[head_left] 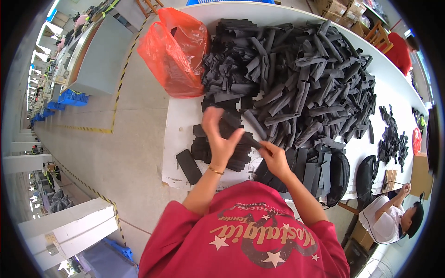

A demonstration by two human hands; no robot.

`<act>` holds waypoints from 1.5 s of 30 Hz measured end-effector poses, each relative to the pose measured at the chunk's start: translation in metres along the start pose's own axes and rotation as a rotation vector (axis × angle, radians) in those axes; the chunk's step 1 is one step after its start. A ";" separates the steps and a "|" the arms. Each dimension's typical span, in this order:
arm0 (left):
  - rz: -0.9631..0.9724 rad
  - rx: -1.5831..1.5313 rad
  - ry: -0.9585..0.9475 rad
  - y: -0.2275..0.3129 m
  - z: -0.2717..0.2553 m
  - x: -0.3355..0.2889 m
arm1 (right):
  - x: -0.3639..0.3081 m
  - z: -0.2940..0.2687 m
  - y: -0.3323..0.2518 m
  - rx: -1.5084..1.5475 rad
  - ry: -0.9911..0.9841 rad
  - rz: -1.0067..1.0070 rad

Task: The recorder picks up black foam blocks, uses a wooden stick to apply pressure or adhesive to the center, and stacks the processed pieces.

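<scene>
Over a white table, my right hand (274, 158) pinches the near end of a black fabric strip (251, 140). The strip's far end slants up toward my left hand (219, 139), which is a little blurred, with thumb and fingers spread apart. Whether the left fingers touch the strip I cannot tell. Beneath the left hand lie flat stacks of black fabric pieces (201, 150). A big heap of black rolled or folded fabric strips (315, 78) covers the table beyond my hands. Near my right forearm, more flat dark strips (311, 171) lie in rows.
A black phone (188, 167) lies at the table's left edge. The red plastic bag (178, 55) stands at the far left corner. Black mesh pieces (339, 178) rest to the right. A person in white (387, 217) works at the right, and another person in red (398, 51) is farther off.
</scene>
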State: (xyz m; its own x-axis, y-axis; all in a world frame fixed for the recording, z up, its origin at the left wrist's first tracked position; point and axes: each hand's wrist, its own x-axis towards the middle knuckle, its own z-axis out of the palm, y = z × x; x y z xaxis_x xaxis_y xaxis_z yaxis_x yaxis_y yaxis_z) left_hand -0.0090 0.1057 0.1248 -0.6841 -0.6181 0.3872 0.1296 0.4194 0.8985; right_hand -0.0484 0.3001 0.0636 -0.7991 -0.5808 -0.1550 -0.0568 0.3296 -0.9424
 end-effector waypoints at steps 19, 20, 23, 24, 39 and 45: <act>-1.054 -0.943 0.356 -0.050 0.005 -0.034 | -0.075 0.022 -0.032 -0.204 -0.032 0.018; -1.085 -0.933 0.327 -0.051 0.006 -0.040 | -0.082 0.012 -0.038 -0.168 -0.081 0.060; -1.231 -0.969 0.321 -0.049 0.022 -0.051 | -0.107 -0.018 -0.044 -0.200 -0.117 0.079; -1.167 -0.991 0.359 -0.057 0.019 -0.050 | -0.119 -0.028 -0.044 -0.267 -0.114 0.054; -1.207 -0.940 0.259 -0.019 0.039 -0.039 | -0.013 -0.005 -0.051 0.183 0.299 0.046; -0.781 -0.491 -1.022 0.005 0.041 -0.053 | -0.001 -0.038 -0.055 -0.103 0.374 -0.191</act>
State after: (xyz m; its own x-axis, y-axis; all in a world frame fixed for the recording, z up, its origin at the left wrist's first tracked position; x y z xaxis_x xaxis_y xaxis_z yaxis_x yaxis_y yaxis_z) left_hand -0.0016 0.1677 0.1002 -0.8868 0.2659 -0.3781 -0.4369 -0.2154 0.8733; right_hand -0.0670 0.3109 0.1272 -0.9292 -0.3352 0.1556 -0.2692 0.3256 -0.9064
